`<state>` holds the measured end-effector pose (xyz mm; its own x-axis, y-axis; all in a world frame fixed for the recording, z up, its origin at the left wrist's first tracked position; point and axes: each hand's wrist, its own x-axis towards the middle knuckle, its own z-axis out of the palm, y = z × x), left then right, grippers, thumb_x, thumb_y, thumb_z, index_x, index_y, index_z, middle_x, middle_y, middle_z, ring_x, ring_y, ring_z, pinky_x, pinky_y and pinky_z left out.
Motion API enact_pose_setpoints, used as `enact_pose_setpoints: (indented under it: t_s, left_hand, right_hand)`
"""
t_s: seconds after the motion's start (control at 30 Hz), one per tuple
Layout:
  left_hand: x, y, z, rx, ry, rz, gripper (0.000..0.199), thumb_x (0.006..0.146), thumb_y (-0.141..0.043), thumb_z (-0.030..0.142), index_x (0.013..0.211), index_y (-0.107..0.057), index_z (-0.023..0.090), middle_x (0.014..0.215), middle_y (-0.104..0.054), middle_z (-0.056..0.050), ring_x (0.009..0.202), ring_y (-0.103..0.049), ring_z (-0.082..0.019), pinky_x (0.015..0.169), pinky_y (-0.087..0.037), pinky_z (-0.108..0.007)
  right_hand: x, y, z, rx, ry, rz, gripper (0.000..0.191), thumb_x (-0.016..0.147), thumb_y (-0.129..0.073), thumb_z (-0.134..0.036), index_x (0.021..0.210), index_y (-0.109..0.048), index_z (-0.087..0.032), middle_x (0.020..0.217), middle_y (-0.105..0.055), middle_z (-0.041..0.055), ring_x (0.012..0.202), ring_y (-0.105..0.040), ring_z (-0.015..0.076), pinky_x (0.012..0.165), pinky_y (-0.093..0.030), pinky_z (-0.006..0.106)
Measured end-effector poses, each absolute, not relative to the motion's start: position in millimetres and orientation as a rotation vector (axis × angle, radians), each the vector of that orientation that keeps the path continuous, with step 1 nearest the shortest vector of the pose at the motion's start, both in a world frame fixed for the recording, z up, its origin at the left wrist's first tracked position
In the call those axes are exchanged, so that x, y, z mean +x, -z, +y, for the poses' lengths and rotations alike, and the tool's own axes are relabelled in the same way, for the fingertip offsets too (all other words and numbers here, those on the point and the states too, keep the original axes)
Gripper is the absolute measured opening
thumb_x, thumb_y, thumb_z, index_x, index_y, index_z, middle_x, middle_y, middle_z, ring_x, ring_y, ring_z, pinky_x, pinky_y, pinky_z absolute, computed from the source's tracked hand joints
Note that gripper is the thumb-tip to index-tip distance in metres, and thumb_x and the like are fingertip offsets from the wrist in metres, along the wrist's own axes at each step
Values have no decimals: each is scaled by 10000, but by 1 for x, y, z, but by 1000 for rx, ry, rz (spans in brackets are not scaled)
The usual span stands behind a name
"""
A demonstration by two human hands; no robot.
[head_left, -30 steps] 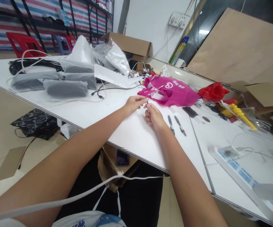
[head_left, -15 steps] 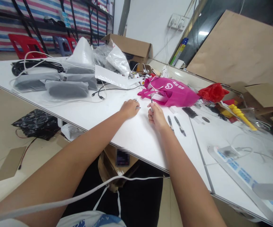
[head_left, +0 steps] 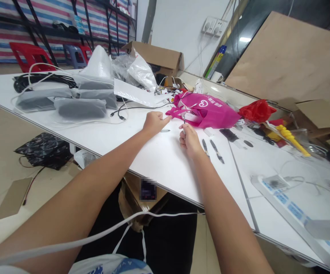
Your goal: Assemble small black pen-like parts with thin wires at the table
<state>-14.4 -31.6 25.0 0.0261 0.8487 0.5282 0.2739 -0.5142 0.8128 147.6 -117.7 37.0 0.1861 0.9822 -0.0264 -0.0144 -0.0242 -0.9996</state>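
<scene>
My right hand (head_left: 190, 140) is closed around a slim pen-like tool (head_left: 184, 121), whose thin dark tip points up and away; its exact kind does not show. To the left, my left hand (head_left: 153, 123) has its fingers curled and its thumb stretched toward the right hand. Whether anything is inside those fingers is hidden. Just below it a thin grey pen-like piece (head_left: 165, 131) lies flat on the white table (head_left: 165, 160). Right of my right hand lie two slender dark-and-silver tools (head_left: 217, 151), side by side.
A pink bag (head_left: 219, 112) lies behind my hands. Grey wrapped packets (head_left: 80, 108) and a black cable coil (head_left: 45, 82) sit at the left. A power strip (head_left: 290, 209) lies at the right, and a white cable (head_left: 96, 236) crosses in front of my body.
My left hand has lifted from the table and shifted slightly left and away, its thumb now extended. The grey piece beside it shows more fully. My right hand is nearly still.
</scene>
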Motion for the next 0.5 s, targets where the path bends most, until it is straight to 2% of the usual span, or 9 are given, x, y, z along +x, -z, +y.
enact_pose_setpoints:
  t_s: [0.13, 0.23, 0.33, 0.4, 0.5]
  left_hand:
    - [-12, -18, -31, 1910, -1415, 1047, 577, 912, -655, 345, 570, -204, 233, 566, -221, 38, 587, -227, -132, 616, -233, -339]
    - [-13, -8, -29, 2111, -1313, 1094, 446, 897, -684, 395, 640, -354, 240, 616, -424, 18, 622, -363, -160, 654, -319, -347]
    - [-15, -2, -28, 2410, -1147, 1084, 169, 885, -685, 346, 881, -563, 229, 915, -664, -66, 892, -568, -250, 813, -426, -388]
    - [-16, 0, -28, 2570, -1002, 1063, 144, 901, -644, 306, 1005, -619, 209, 1108, -697, -123, 1110, -580, -310, 950, -428, -443]
    - [-16, 1, -29, 2672, -833, 1076, 187, 940, -579, 301, 1063, -665, 190, 1204, -702, -159, 1233, -555, -356, 1028, -387, -512]
  right_hand:
    - [149, -38, -118, -1274, -1114, -1007, 191, 937, -546, -458, 931, -497, -274, 604, -269, -105, 432, -161, 68, 417, -103, 192]
    - [150, -39, -118, -1259, -1114, -979, 189, 932, -548, -453, 931, -492, -272, 605, -269, -105, 430, -166, 68, 416, -102, 194]
    - [149, -40, -118, -1265, -1108, -971, 174, 937, -536, -438, 932, -492, -270, 602, -279, -105, 427, -168, 67, 415, -102, 198]
    - [149, -40, -118, -1272, -1110, -973, 185, 933, -539, -449, 931, -488, -272, 600, -287, -106, 427, -168, 68, 416, -103, 200]
    - [149, -39, -118, -1278, -1108, -979, 213, 921, -554, -476, 933, -484, -275, 597, -280, -109, 428, -160, 69, 418, -104, 200]
